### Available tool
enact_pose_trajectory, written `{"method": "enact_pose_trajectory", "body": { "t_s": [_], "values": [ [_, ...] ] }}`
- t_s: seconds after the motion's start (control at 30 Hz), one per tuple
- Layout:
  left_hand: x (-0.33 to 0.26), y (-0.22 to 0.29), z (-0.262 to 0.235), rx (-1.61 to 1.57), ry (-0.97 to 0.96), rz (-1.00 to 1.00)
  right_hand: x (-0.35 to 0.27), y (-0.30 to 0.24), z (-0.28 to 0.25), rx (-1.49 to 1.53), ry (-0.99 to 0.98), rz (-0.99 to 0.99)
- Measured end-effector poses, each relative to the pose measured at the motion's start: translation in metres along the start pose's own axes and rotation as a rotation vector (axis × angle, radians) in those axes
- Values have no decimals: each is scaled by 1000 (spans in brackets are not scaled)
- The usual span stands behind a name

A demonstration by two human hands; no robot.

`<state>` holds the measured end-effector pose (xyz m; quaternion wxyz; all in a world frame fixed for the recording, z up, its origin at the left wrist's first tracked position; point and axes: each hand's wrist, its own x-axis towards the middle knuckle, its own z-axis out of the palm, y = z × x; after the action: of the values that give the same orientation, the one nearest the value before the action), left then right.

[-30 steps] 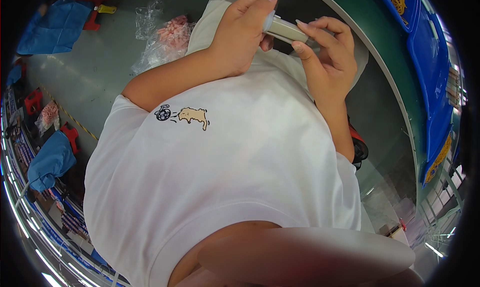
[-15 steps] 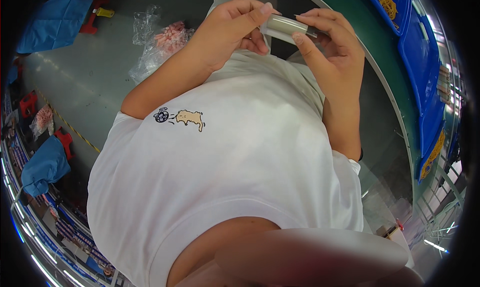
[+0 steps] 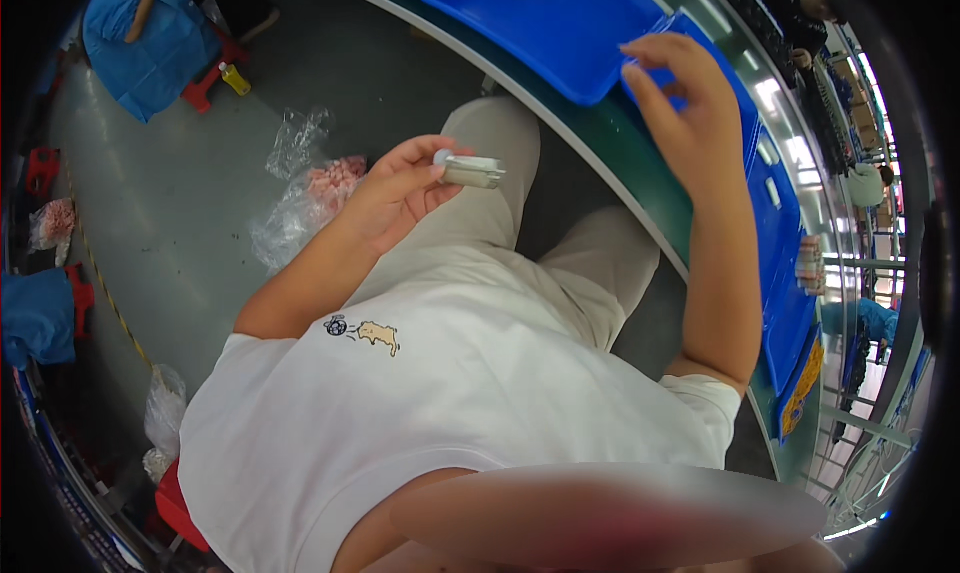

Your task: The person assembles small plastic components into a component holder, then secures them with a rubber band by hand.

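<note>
My left hand (image 3: 400, 195) is closed around a pale, short cylindrical bundle (image 3: 474, 174) with a clear, shiny wrapping, held above my lap. It looks like two small tubes side by side, one end whitish and rounded; their exact kind is unclear. My right hand (image 3: 692, 118) reaches over the table at the upper right, beside a large blue tray (image 3: 540, 25). Its thumb and forefinger are curled with a gap between the tips, and nothing shows in them. Behind that hand lies another blue tray (image 3: 783, 243), holding small white cylinders (image 3: 773, 193).
The green table (image 3: 625, 153) has a curved pale edge close to my knees. Pale cylinders (image 3: 810, 263) are stacked beyond the trays, near yellow bands (image 3: 802, 388). On the floor at left lie a clear bag with pink pieces (image 3: 335, 178) and a yellow bottle (image 3: 235, 79) by a red stool (image 3: 200, 93).
My right hand has let go of the pale bundle and moved out over the blue trays. The left hand has kept the bundle and lowered it towards my lap. The view has turned.
</note>
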<state>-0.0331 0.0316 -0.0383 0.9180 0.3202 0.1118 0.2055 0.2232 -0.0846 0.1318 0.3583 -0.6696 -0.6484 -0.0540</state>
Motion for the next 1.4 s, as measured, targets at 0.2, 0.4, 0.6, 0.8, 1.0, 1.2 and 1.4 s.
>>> {"method": "enact_pose_trajectory", "body": {
  "t_s": [0.2, 0.4, 0.6, 0.8, 1.0, 1.2, 1.4],
  "values": [
    [-14, -1, -14, -70, 124, 60, 133, 143, 41, -234, -175, -6],
    [-26, 7, -16, 20, 181, 42, 186, 191, 115, -513, -199, -26],
    [-26, 9, -19, 21, 217, 16, 208, 213, 122, -548, -243, 14],
    [-22, 8, -16, 24, 239, 44, 187, 154, 94, -509, -445, -166],
    [-1, 18, 13, 147, 144, 299, 100, 36, 26, -134, -292, -34],
    [14, 15, 41, 254, -17, 466, -29, 17, 15, 723, -121, 228],
    [31, -5, 63, 363, -131, 397, -118, -6, 26, 1179, 113, 475]
  ]
}}
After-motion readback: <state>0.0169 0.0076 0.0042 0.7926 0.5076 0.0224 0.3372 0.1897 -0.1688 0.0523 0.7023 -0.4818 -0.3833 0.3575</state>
